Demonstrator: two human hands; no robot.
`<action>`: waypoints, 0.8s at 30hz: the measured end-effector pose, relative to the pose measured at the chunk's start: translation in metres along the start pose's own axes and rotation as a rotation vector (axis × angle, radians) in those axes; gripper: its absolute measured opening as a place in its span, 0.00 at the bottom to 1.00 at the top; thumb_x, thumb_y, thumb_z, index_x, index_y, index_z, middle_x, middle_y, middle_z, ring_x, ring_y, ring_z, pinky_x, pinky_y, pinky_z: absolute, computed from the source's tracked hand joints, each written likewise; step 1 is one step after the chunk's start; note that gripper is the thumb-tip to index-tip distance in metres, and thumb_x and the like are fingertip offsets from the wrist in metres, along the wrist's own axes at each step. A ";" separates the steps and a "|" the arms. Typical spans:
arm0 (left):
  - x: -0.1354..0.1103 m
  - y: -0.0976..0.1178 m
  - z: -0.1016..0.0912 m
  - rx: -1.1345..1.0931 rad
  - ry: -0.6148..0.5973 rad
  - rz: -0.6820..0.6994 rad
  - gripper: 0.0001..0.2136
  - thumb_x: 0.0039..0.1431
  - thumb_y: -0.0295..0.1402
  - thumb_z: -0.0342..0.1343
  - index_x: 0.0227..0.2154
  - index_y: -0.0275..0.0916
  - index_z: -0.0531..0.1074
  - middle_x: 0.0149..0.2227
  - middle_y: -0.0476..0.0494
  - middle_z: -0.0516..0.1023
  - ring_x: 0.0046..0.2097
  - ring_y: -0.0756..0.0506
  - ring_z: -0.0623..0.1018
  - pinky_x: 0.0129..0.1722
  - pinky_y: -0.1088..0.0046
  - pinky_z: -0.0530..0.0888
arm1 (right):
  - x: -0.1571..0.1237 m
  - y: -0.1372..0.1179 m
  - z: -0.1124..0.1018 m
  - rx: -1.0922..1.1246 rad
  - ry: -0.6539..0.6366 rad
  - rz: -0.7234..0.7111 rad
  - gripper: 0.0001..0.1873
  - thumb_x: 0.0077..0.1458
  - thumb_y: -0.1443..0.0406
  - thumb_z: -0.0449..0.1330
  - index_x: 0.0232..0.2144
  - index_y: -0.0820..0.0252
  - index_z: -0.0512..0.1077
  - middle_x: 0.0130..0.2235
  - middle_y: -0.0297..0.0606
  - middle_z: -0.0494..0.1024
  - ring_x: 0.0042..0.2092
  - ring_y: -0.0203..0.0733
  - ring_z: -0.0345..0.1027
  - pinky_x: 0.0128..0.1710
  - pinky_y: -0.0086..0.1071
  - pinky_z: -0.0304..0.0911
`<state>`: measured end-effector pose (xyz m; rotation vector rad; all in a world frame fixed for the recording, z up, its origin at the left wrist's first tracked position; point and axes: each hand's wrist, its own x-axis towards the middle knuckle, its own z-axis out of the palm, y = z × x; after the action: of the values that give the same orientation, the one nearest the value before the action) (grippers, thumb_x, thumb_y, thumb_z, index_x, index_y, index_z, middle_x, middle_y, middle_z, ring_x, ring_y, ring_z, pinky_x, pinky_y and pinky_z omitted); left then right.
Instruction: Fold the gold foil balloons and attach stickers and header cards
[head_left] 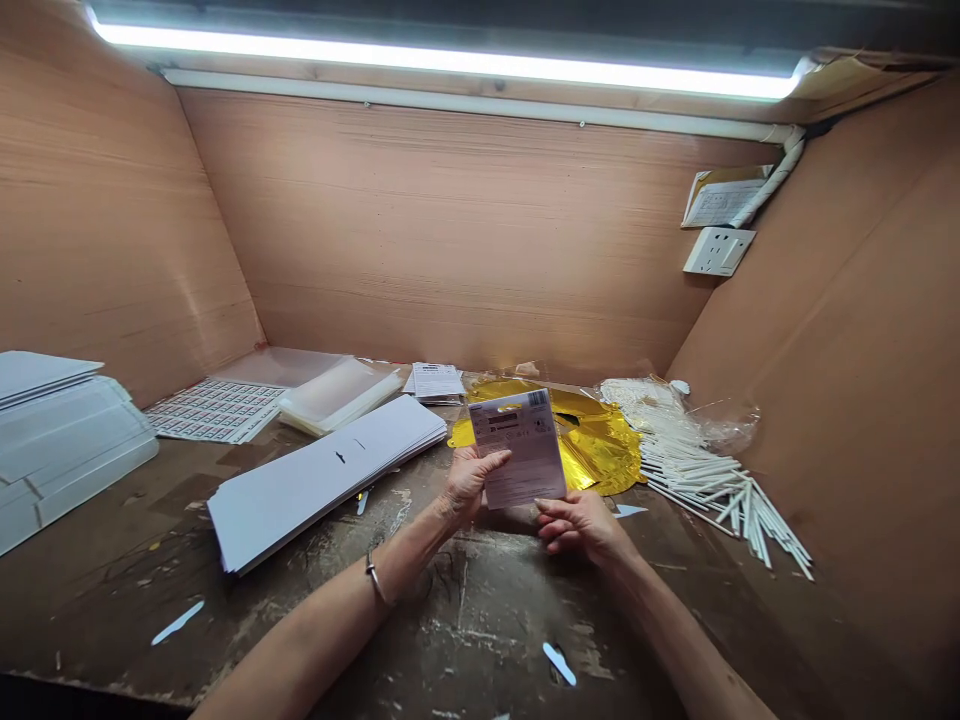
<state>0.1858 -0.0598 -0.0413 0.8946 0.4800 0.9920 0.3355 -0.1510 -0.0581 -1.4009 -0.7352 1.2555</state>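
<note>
I hold a white printed card (pixel 521 450) upright above the worn brown table (pixel 465 610). My left hand (pixel 469 482) grips its left edge, thumb across the front. My right hand (pixel 581 525) is closed on the card's lower right corner. The card has a barcode at its top right and a hang slot near its top. Just behind it lies a pile of shiny gold foil (pixel 592 440). A bracelet sits on my left wrist.
A long stack of white cards (pixel 322 475) lies at left, with a label sheet (pixel 214 410), clear bags (pixel 337 395) and white folded sheets (pixel 60 430) beyond. White sticks (pixel 705 470) fan out at right. Brown walls enclose the bench; a socket (pixel 718 250) is on the back wall.
</note>
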 end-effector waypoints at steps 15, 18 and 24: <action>-0.007 -0.020 -0.039 0.619 -0.369 0.101 0.12 0.40 0.32 0.61 0.31 0.36 0.76 0.36 0.45 0.75 0.42 0.43 0.70 0.45 0.65 0.67 | 0.008 0.024 -0.018 -0.303 -0.023 -0.469 0.17 0.42 0.55 0.60 0.30 0.61 0.77 0.26 0.35 0.76 0.31 0.42 0.67 0.34 0.35 0.63; -0.002 -0.022 -0.042 0.718 -0.401 0.188 0.11 0.40 0.32 0.61 0.31 0.36 0.76 0.39 0.44 0.73 0.43 0.43 0.69 0.47 0.65 0.65 | 0.012 0.029 -0.022 -0.354 0.001 -0.504 0.15 0.43 0.56 0.59 0.28 0.61 0.77 0.25 0.35 0.75 0.31 0.41 0.66 0.32 0.33 0.62; 0.001 -0.021 -0.036 0.729 -0.353 0.141 0.16 0.39 0.36 0.60 0.34 0.34 0.74 0.37 0.44 0.74 0.40 0.44 0.71 0.43 0.67 0.67 | 0.022 0.020 -0.018 -0.526 0.078 -0.411 0.15 0.42 0.56 0.58 0.24 0.62 0.75 0.22 0.31 0.72 0.27 0.36 0.62 0.25 0.26 0.56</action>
<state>0.1716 -0.0492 -0.0785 1.7427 0.4842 0.7574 0.3547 -0.1411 -0.0852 -1.5931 -1.2876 0.7049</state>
